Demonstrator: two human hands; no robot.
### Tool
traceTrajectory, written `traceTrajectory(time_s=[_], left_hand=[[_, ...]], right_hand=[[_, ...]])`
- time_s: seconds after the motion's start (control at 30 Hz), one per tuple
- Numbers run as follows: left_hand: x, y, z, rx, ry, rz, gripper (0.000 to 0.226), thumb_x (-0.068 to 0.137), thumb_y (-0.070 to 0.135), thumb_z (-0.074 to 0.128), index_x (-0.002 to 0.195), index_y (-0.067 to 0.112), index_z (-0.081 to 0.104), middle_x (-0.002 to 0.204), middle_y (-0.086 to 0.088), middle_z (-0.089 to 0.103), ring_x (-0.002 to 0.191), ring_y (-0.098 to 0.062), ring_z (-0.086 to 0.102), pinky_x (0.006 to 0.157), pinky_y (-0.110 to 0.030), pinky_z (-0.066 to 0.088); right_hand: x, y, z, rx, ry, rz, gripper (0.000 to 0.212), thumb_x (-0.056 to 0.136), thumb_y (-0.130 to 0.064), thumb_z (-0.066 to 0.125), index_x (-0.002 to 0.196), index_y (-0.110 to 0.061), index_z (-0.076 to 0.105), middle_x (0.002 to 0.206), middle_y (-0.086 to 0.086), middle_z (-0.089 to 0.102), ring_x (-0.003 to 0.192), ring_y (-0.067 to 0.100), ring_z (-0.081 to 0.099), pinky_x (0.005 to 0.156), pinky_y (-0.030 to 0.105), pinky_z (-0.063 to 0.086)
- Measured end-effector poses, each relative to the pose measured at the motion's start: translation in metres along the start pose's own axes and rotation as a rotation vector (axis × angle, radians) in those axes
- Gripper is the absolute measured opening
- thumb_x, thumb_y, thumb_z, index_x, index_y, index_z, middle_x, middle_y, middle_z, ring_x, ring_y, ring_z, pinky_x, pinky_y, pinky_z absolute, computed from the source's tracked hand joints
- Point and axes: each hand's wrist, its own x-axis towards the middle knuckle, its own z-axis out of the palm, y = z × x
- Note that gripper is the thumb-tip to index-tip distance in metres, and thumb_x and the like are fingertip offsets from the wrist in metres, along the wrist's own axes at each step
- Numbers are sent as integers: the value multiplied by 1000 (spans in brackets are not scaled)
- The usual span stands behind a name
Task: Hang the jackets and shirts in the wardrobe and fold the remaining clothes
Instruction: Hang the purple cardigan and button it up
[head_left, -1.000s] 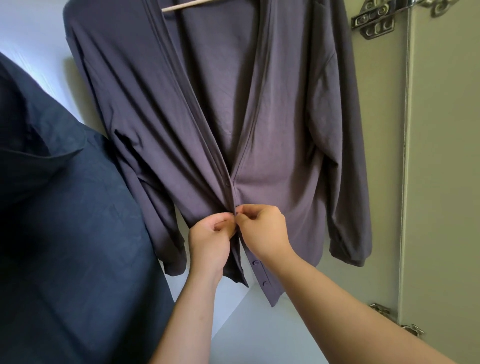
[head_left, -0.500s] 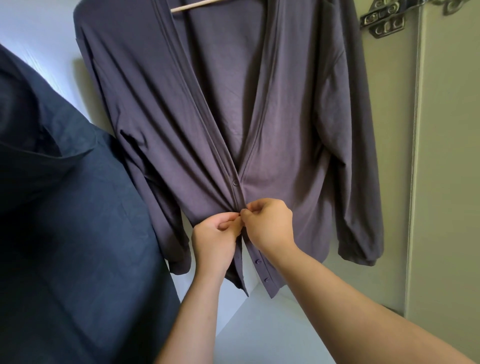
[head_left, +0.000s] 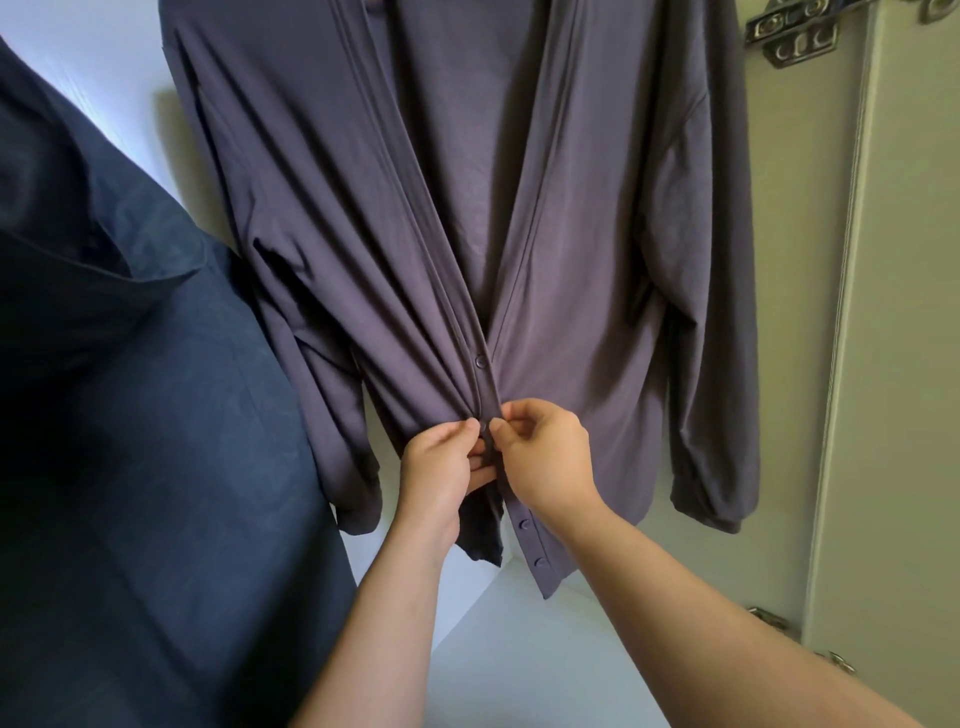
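A grey-purple button-front cardigan (head_left: 571, 260) hangs inside the wardrobe, its top out of frame. One button is fastened near the middle of the front. Just below it, my left hand (head_left: 441, 467) pinches the left placket edge and my right hand (head_left: 545, 457) pinches the right placket edge at the second button. The two hands almost touch. Lower buttons hang loose beneath my right wrist.
A dark navy garment (head_left: 130, 441) hangs close at the left and fills that side. The wardrobe's white back wall (head_left: 104, 62) and floor (head_left: 519, 665) show behind. An open pale door (head_left: 909, 364) with metal hinges (head_left: 789, 36) stands at the right.
The view has tilted down a little, so the wooden hanger has left the frame. My fingers have shifted on the placket, and a button now shows between my two thumbs.
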Motion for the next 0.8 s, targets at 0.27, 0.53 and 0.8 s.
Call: traceTrajectory(time_s=[0.27,0.53,0.8], left_hand=[[-5,-15,-14,52,-228,103,31,89,-9,64,112,9,73,102,-10,78,97,-22,75,83,-28,59],[-3,-35,-25,348,-155,266,13,96,14,67,90,18,78,84,1,77,83,-20,72,82,-37,57],[-10,-43,-28,262,-174,177,24,98,4,62,90,17,80,89,-8,78,82,-15,71,80,-28,58]], right_hand=[[-7,22,-9,-8,-101,66,27,89,-6,56,99,-28,69,94,-11,70,85,5,66,78,20,53],[-20,35,-8,-107,-140,5,16,87,-23,76,91,-26,61,79,-9,70,73,6,67,71,17,54],[-27,38,-10,-407,-117,-259,6,93,-21,68,97,-22,72,91,-11,58,79,9,55,74,21,48]])
